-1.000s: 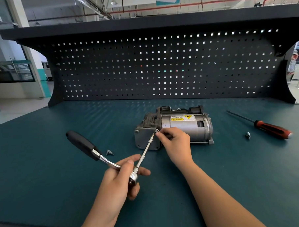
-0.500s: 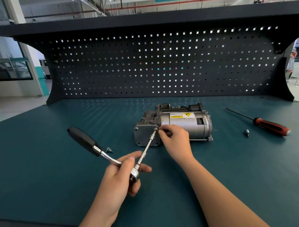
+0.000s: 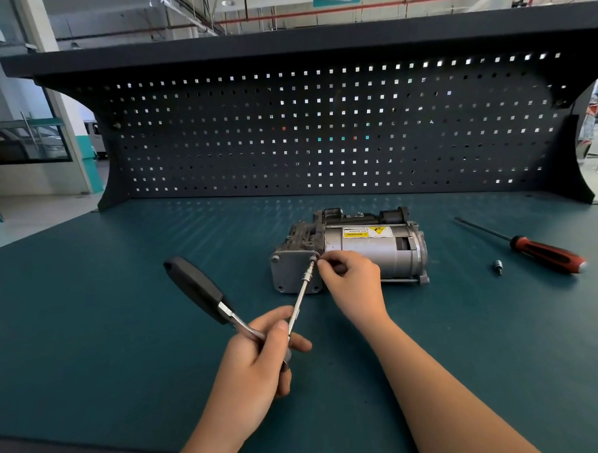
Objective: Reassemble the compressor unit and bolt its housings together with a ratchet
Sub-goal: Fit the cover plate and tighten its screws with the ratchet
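Steel ratchet (image 3: 194,286) gripped in my left hand (image 3: 255,361), my right hand (image 3: 353,279) is pinching its tip onto the two-o'clock bolt (image 3: 313,258) of the compressor (image 3: 377,255), likely needing square seating next.

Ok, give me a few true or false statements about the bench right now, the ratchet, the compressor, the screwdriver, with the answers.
1. The left hand grips the ratchet near its head. True.
2. The right hand pinches the extension bar at its tip, by the end plate of the compressor. True.
3. The screwdriver lies left of the compressor. False: it lies to its right.
4. The compressor's warning label is red. False: it is yellow and white.
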`<state>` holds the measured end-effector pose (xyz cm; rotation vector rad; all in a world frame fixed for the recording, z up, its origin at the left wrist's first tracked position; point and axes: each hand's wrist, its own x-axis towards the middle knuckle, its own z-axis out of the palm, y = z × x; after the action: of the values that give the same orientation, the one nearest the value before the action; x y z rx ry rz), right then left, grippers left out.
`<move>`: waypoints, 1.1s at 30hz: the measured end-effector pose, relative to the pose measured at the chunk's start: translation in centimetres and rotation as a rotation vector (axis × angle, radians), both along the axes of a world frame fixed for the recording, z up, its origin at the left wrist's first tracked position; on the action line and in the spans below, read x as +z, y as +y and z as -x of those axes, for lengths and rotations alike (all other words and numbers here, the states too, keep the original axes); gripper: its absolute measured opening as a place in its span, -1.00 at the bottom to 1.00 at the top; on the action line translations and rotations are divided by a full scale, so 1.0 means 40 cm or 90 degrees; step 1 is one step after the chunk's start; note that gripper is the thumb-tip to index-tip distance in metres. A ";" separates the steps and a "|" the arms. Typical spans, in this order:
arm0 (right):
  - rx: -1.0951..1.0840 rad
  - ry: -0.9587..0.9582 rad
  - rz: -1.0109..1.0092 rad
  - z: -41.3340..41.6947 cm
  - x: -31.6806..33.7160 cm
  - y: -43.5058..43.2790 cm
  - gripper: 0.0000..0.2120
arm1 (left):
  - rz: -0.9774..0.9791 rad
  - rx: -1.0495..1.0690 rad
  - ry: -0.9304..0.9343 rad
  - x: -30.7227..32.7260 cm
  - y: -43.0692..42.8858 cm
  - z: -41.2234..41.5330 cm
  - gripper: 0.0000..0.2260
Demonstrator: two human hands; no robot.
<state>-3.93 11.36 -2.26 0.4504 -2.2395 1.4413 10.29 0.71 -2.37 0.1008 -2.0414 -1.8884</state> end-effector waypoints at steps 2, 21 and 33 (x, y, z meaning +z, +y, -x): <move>0.000 0.001 -0.003 -0.001 0.001 -0.001 -0.86 | 0.012 0.003 0.006 -0.006 0.001 0.002 -0.81; 0.013 0.001 0.054 -0.005 -0.002 -0.006 -0.92 | -0.309 -0.038 -0.074 0.026 -0.020 0.024 -0.72; -0.004 -0.057 0.047 -0.024 0.010 -0.015 -0.82 | -0.019 0.033 -0.017 0.040 0.008 0.019 -0.77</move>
<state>-2.95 10.76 -1.86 0.3599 -2.2454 1.5643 9.53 1.05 -0.78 0.1866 -2.0093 -1.8957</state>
